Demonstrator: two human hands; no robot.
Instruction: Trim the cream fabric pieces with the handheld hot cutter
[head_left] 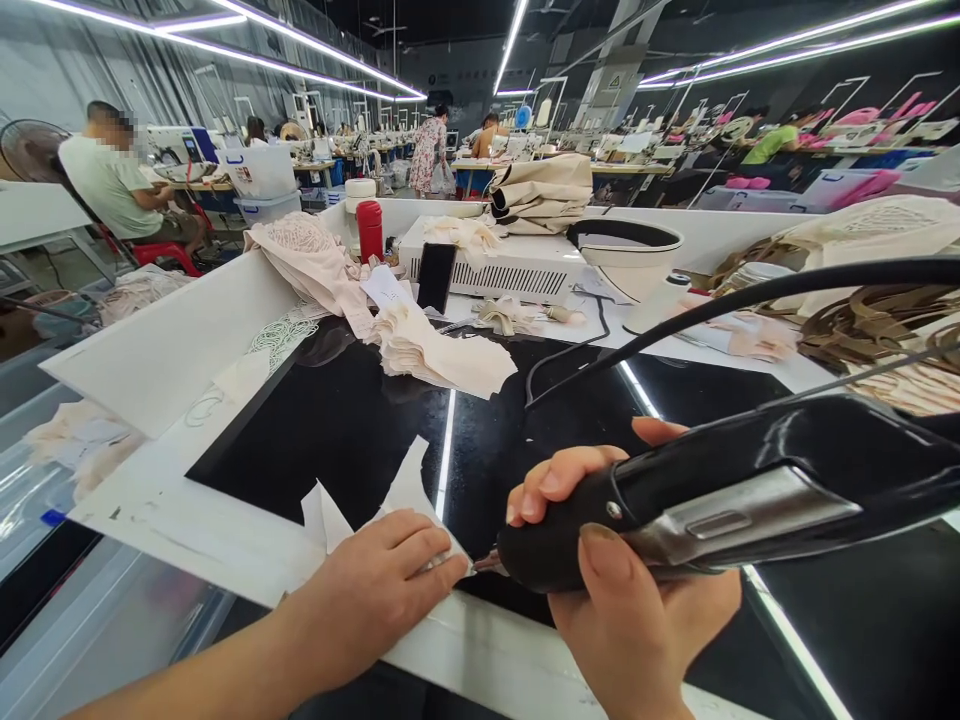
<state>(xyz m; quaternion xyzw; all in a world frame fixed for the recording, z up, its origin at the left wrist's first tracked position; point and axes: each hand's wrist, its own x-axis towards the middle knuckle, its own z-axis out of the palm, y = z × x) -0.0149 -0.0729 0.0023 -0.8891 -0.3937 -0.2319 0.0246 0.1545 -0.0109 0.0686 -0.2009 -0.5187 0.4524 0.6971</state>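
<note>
In the head view, my right hand (622, 610) wraps round a black corded power tool (720, 480) with a silver side panel, its rounded nose pointing left. A small metal tip (489, 563) sticks out of the nose and meets the edge of a white cut piece (409, 485), paper or fabric. My left hand (382, 580) grips that piece near the table's front edge, its fingers pressed together over it. Another white pointed flap (326, 515) stands up left of my knuckles; whether it joins the same piece is hidden.
A black glossy panel (360, 400) is set in the white table (172, 500). Beyond my hands lie stacked cream fabric pieces (442, 350), a phone (436, 278), a red bottle (370, 230) and a white vented box (487, 270). The tool's black cable (675, 315) arches overhead right. People sit at sewing machines behind.
</note>
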